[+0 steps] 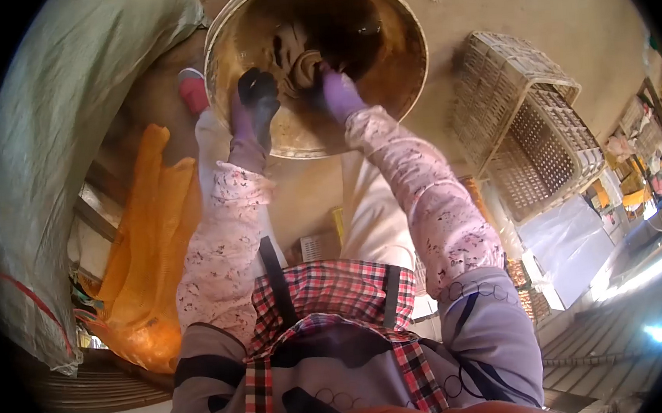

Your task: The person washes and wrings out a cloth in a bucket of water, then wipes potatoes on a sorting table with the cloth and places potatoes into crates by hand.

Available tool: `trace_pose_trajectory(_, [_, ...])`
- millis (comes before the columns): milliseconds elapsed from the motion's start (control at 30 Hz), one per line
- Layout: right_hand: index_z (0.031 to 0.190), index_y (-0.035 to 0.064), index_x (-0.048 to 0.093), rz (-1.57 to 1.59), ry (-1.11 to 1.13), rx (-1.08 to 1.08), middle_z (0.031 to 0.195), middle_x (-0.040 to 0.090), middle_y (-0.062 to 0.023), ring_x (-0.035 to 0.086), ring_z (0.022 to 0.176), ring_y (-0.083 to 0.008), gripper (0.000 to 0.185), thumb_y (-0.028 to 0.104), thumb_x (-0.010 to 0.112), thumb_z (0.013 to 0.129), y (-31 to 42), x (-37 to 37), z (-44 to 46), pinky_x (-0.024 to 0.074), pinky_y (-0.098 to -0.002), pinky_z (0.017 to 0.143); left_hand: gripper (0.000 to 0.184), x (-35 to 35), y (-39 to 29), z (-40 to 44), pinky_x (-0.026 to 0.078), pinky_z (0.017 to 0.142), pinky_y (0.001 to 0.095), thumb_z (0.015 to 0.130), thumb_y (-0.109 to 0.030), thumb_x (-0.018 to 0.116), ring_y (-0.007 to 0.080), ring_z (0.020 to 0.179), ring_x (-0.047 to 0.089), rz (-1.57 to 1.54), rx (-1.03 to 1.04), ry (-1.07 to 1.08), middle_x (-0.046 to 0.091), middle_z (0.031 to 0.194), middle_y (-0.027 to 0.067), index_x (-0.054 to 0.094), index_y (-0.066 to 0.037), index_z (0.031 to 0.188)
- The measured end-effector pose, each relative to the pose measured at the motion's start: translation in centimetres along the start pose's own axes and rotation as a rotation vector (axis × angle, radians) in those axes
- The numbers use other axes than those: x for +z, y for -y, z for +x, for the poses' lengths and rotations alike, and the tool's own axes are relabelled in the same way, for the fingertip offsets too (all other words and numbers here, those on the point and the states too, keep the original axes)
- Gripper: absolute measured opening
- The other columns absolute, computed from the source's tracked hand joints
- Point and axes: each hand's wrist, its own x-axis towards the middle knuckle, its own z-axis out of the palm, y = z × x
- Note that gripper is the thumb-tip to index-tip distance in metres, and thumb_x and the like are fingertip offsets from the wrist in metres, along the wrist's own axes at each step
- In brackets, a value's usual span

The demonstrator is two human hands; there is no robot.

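A large round tub [411, 28] stands before me, its inside brown and wet-looking. My left hand [259, 100], in a purple glove covered with something dark, is over the tub's near left side. Its fingers are bent with a gap between them, and I see nothing in them. Deeper inside is my right hand [342, 94], in a purple glove, with its fingers lost in shadow. They are beside a pale, ring-shaped thing [306, 68] at the bottom, whose kind I cannot make out. Whether the right hand grips it is hidden.
Right of the tub stand plastic crates [520, 116], one with its open side toward me. An orange mesh sack [146, 250] lies at the left, beside a big grey-green woven sack [57, 133]. A white sheet or board [567, 240] lies below the crates. A red shoe [194, 93] shows left of the tub.
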Motion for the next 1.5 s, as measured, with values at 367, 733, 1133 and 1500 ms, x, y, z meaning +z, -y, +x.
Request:
trace_pose_trajectory(367, [0.109,0.0016,0.059,-0.289,0.089,-0.023,0.099,0.063,-0.0241,0.061,0.093,-0.0331,0.039,0.029,0.061,0.081,1.4,-2.2,3.6,0.0481,-0.0394,0.082,0.035,-2.0,1.7,3.0,0.048,0.080,0.0331,0.092,-0.029,0.049,0.0189,0.095,0.058,0.054,-0.054,0.071,0.060,0.109,0.0031,0.051,-0.012,0.123])
trace_pose_trajectory(733, [0.111,0.0011,0.058,0.671,0.920,-0.342,0.114,0.056,-0.0081,0.049,0.111,-0.0169,0.055,-0.003,0.069,0.057,14.3,-17.2,-14.2,0.0381,-0.0307,0.096,0.033,0.5,-0.2,1.4,0.044,0.073,0.0269,0.090,-0.034,0.052,0.0138,0.088,0.051,-0.105,-0.186,0.256,0.054,0.104,0.0003,0.048,-0.017,0.119])
trace_pose_trajectory(1133, [0.133,0.0023,0.035,1.029,0.372,-0.120,0.119,0.053,-0.0088,0.049,0.113,-0.0198,0.063,0.007,0.067,0.079,12.8,-12.8,-10.4,0.0398,-0.0310,0.095,0.046,-3.5,3.3,-7.1,0.046,0.088,0.0318,0.093,-0.025,0.053,0.0194,0.110,0.049,-0.124,-0.176,0.329,0.047,0.126,0.0076,0.039,-0.014,0.135])
trace_pose_trajectory(1500, [0.125,0.0028,0.048,1.114,0.452,0.187,0.111,0.058,-0.0090,0.058,0.096,-0.0203,0.044,0.001,0.059,0.083,13.3,-13.8,-11.0,0.0484,-0.0311,0.083,0.046,2.9,1.7,-9.1,0.041,0.097,0.0304,0.098,-0.036,0.033,0.0172,0.111,0.051,0.014,-0.273,0.069,0.052,0.124,0.0056,0.044,-0.006,0.130])
